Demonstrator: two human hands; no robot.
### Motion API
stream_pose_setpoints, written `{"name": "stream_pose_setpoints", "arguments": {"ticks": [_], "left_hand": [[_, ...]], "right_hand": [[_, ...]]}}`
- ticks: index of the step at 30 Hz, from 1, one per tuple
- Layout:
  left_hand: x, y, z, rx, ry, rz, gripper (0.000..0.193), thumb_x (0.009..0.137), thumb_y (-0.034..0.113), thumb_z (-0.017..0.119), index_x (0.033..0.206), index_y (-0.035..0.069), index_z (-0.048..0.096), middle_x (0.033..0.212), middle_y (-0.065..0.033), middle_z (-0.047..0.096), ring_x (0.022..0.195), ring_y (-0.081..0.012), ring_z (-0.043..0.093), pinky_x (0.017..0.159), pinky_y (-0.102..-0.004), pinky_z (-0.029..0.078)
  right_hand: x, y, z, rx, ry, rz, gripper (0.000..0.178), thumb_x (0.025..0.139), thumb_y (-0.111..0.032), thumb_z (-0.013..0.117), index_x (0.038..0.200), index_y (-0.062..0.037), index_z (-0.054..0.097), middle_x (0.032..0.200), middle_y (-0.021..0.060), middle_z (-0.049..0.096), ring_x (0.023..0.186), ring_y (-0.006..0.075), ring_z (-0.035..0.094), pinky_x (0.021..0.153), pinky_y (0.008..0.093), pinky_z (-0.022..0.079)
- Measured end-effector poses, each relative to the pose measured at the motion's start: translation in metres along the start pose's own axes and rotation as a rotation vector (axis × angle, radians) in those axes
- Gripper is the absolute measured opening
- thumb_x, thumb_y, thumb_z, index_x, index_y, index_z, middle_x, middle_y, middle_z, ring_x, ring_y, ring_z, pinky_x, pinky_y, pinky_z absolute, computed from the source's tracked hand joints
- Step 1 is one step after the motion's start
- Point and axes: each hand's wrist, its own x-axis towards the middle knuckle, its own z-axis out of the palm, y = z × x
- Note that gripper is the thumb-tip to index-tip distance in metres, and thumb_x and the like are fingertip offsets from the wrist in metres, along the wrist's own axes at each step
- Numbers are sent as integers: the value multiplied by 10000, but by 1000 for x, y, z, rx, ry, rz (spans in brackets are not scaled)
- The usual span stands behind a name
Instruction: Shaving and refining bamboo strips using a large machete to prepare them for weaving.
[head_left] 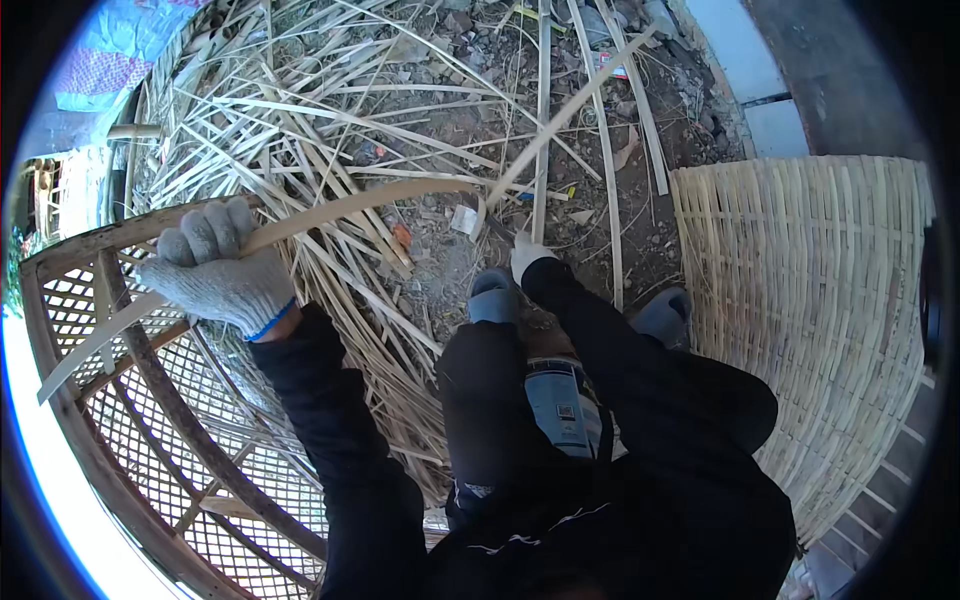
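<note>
Bamboo strip (pixel 370 200) clamped in a gloved left hand (pixel 222 288)

Fingers of the left hand are curled round the flat, pale strip, which shows on both sides of the fist. A short tail slants down to the left of that hand, over a wood-framed lattice panel (pixel 185 440); a longer length arches to its right, ending close beyond the right hand (pixel 526 255). That hand is gloved too, beside a narrow dark tool (pixel 499 228) (perhaps a blade, though it is too small to be sure). How its fingers close cannot be told. Beyond the tool, a second strip (pixel 575 105) rises up and away to the right.

Between the two hands and beyond them, a loose tangle of split strips (pixel 330 170) covers much of the bare earth (pixel 645 235). A white scrap (pixel 464 221) lies just left of the right hand. Below that hand, a grey-blue shoe (pixel 493 297) shows on its left and another shoe (pixel 664 316) on its right, with a blue-labelled container (pixel 560 400) between the legs. Well to the right of the right hand stands a curved sheet of woven bamboo (pixel 800 280).
</note>
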Motion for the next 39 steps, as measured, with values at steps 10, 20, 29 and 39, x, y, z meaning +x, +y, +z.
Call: {"name": "stream_pose_setpoints", "arguments": {"ticks": [10, 20, 29, 39], "left_hand": [[25, 32, -18, -25, -34, -38, 541, 1034, 508, 424, 608, 218, 259, 533, 64, 204, 456, -76, 205, 440, -242, 181], [17, 11, -41, 14, 178, -39, 512, 1033, 423, 434, 610, 216, 234, 537, 61, 197, 459, -80, 187, 441, -240, 177], [33, 26, -84, 3, 98, -29, 452, 1020, 345, 374, 613, 197, 247, 536, 61, 192, 456, -94, 186, 452, -253, 197], [45, 64, -127, 139, 153, 53, 515, 1037, 349, 432, 593, 215, 210, 541, 65, 207, 455, -71, 195, 450, -238, 192]], "right_hand": [[12, -19, 24, -61, 21, -75, 286, 974, -263, 521, 1163, -51, 502, 867, 260, 701, 847, 468, 683, 760, 582, 536], [12, 5, -23, 32, 16, -210, 277, 996, -270, 491, 1107, -16, 487, 832, 291, 658, 792, 508, 644, 711, 602, 499], [20, 42, 49, -99, -112, -61, 341, 1002, -297, 481, 1199, -20, 463, 956, 335, 673, 896, 492, 672, 779, 583, 524], [-16, -40, -3, 22, -37, -311, 247, 1012, -272, 469, 1080, -35, 468, 745, 281, 645, 729, 492, 651, 624, 581, 517]]}}
